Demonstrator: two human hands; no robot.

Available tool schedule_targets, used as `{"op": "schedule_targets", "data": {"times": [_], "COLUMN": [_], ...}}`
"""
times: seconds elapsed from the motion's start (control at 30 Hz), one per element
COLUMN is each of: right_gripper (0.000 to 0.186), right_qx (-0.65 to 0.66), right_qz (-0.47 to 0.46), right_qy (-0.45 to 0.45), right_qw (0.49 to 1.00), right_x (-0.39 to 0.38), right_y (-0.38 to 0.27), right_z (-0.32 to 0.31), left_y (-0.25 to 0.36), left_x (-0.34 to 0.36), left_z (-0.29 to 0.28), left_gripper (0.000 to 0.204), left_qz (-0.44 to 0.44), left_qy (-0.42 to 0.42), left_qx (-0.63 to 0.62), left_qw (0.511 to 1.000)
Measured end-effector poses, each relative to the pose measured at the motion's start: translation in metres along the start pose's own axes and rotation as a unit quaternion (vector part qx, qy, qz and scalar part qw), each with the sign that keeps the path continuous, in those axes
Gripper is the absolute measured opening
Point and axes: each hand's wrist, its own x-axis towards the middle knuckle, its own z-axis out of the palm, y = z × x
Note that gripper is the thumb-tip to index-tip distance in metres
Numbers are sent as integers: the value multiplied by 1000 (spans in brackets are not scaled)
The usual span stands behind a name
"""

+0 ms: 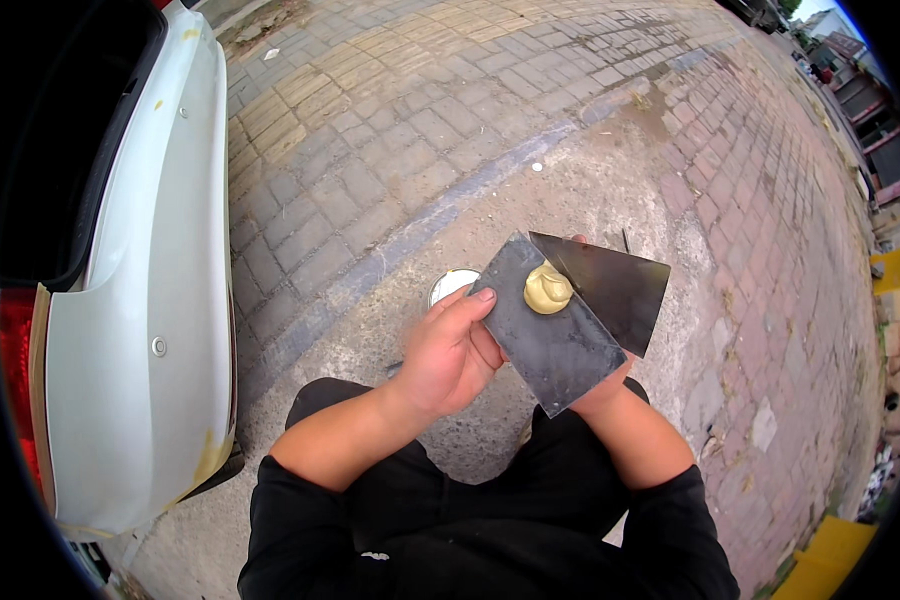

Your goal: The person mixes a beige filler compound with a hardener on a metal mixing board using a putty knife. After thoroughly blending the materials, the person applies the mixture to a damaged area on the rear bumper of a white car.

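Note:
My left hand (450,355) is closed on the edge of a dark grey rectangular plate (545,365), thumb on top and fingers underneath. On the plate sits a soft, yellowish blob of putty (547,289). A thin, dark, four-sided spreader (625,290) overlaps the plate's right side, close to the putty. My right hand (607,392) grips the spreader from behind; a fingertip shows over its top edge, and the other fingers are hidden. Partly behind my left hand, a round white-and-dark container or lid (452,287) rests on the ground.
A white car bumper (140,330) with yellowish patches and tape along its edge stands close on my left, beside a red tail light (15,370). Brick paving (390,150) and a rough concrete strip (590,185) lie ahead. Yellow objects (830,560) stand at far right.

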Motion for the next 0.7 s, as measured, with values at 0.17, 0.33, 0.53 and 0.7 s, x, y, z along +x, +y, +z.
{"op": "schedule_targets", "data": {"times": [0.17, 0.33, 0.53, 0.7], "right_gripper": [60, 43, 40, 42], "right_qx": [-509, 45, -59, -39], "right_qz": [-99, 72, -90, -47], "right_qy": [-129, -53, 35, 36], "right_qw": [846, 995, 994, 997], "right_x": [1, -1, 18, 16], "right_y": [25, 30, -3, -13], "right_z": [-15, -14, 1, 16], "left_y": [5, 12, 14, 4], "left_x": [-7, -14, -3, 4], "left_z": [18, 18, 0, -7], "left_gripper": [51, 43, 41, 44], "left_qz": [10, 31, 37, 2], "left_qy": [-13, -70, 11, 49], "left_qx": [48, 16, -37, -33], "left_qw": [999, 997, 999, 998]}}
